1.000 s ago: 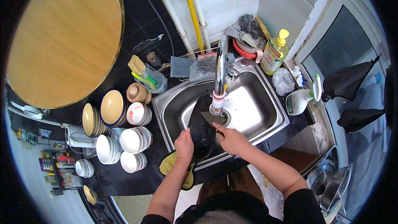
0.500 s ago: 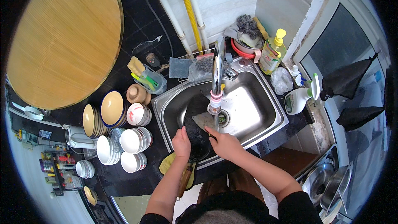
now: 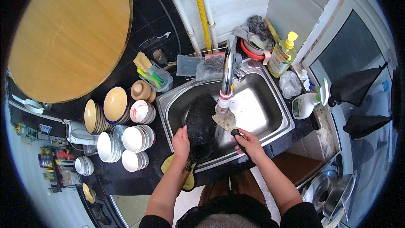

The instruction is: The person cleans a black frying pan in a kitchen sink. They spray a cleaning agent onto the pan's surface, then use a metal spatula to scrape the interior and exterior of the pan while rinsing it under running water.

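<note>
My left hand (image 3: 181, 143) grips the near left rim of a blackened wok (image 3: 201, 122), which stands tilted in the left part of the steel sink (image 3: 287, 123). Its wooden handle (image 3: 184, 177) points down toward me, partly behind my left forearm. In my right hand (image 3: 249, 144) is a scraper (image 3: 226, 120) with a wide, dirty blade and a dark handle. The blade lies just under the tap's mouth, right of the wok and apart from its inside surface. A curved chrome tap (image 3: 229, 61) with a pink and white nozzle reaches over the sink.
Left of the sink stand stacked white bowls (image 3: 134, 139), yellow bowls (image 3: 116, 105) and a wooden mortar (image 3: 142, 91). A yellow cloth (image 3: 167, 164) lies by the front edge. To the right are a dish soap bottle (image 3: 282, 57) and a spray bottle (image 3: 306, 103).
My right hand has drawn the scraper away from the wok, rightward to beneath the tap, and its fingers have loosened somewhat. The left hand keeps its hold on the rim. The view has shifted slightly.
</note>
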`<state>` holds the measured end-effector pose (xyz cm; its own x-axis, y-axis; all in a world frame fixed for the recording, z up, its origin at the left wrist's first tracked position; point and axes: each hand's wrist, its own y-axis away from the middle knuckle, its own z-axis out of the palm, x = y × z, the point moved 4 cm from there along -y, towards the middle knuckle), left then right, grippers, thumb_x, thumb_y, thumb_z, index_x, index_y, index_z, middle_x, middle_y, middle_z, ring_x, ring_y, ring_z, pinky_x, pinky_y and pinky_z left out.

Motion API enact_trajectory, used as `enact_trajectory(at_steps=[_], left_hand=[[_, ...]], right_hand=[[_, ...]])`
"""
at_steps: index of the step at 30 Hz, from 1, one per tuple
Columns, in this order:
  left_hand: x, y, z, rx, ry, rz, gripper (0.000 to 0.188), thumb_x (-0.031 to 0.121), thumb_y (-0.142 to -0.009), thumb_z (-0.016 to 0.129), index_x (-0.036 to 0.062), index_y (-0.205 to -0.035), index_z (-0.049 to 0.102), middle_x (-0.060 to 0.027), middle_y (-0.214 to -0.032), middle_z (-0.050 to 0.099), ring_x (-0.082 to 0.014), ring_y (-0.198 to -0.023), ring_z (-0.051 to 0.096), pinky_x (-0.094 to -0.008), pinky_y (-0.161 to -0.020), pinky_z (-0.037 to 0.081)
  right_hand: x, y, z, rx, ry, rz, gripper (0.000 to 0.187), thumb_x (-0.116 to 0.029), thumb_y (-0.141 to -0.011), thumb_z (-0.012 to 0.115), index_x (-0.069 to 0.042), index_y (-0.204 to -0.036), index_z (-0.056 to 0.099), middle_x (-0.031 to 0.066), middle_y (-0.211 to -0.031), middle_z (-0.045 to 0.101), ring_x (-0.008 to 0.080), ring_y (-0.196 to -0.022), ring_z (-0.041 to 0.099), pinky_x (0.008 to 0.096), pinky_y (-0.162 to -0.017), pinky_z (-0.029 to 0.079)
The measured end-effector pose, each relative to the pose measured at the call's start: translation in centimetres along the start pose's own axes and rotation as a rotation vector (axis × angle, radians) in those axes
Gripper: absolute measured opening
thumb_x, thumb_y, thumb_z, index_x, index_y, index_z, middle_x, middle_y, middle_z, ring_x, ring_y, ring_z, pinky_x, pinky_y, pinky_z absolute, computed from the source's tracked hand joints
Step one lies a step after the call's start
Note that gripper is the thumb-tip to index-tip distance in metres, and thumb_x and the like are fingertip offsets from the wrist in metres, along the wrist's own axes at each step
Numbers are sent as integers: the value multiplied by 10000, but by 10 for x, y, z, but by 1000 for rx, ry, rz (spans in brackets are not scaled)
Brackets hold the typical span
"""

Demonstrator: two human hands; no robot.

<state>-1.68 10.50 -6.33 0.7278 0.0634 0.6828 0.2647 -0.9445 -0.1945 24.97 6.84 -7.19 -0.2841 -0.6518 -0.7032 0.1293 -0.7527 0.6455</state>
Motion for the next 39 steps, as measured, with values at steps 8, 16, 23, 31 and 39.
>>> enact_trajectory(at_steps=[8, 16, 23, 31, 39], left_hand=[[-6, -2, -5, -6, 27, -32, 346, 230, -940, 490, -8, -689, 502, -237, -583, 478, -404, -529, 486, -432, -478, 367], [23, -7, -3, 83, 39, -33, 271, 206, -934, 469, 5, -759, 519, -226, -634, 546, -417, -595, 548, -453, -522, 413], [22, 3, 9, 66, 13, -115, 249, 199, -917, 501, 12, -754, 519, -222, -629, 548, -401, -577, 548, -445, -512, 411], [14, -6, 3, 136, -106, -77, 380, 246, -933, 503, 3, -642, 479, -239, -587, 513, -415, -543, 516, -456, -479, 386], [15, -4, 2, 138, -143, -59, 376, 241, -934, 499, 8, -639, 503, -226, -573, 517, -406, -533, 526, -455, -469, 394]], right_hand=[[-3, 8, 8, -57, 162, -25, 491, -197, -902, 569, -203, -1368, 416, 23, -703, 577, 56, -421, 413, 204, -373, 342], [4, 11, 24, -73, 241, -69, 478, -224, -906, 567, -258, -1363, 428, -10, -649, 516, 43, -447, 407, 206, -391, 366], [-12, -16, 32, 5, 212, -23, 459, -281, -923, 534, -215, -1365, 425, -17, -613, 490, 55, -457, 409, 217, -386, 362], [-8, 7, 26, -46, 206, 37, 470, -281, -922, 534, -200, -1370, 416, -13, -597, 473, 58, -455, 412, 232, -382, 374], [-13, 6, 32, -69, 195, 90, 472, -286, -924, 530, -209, -1374, 410, -14, -592, 456, 70, -420, 382, 236, -371, 353]])
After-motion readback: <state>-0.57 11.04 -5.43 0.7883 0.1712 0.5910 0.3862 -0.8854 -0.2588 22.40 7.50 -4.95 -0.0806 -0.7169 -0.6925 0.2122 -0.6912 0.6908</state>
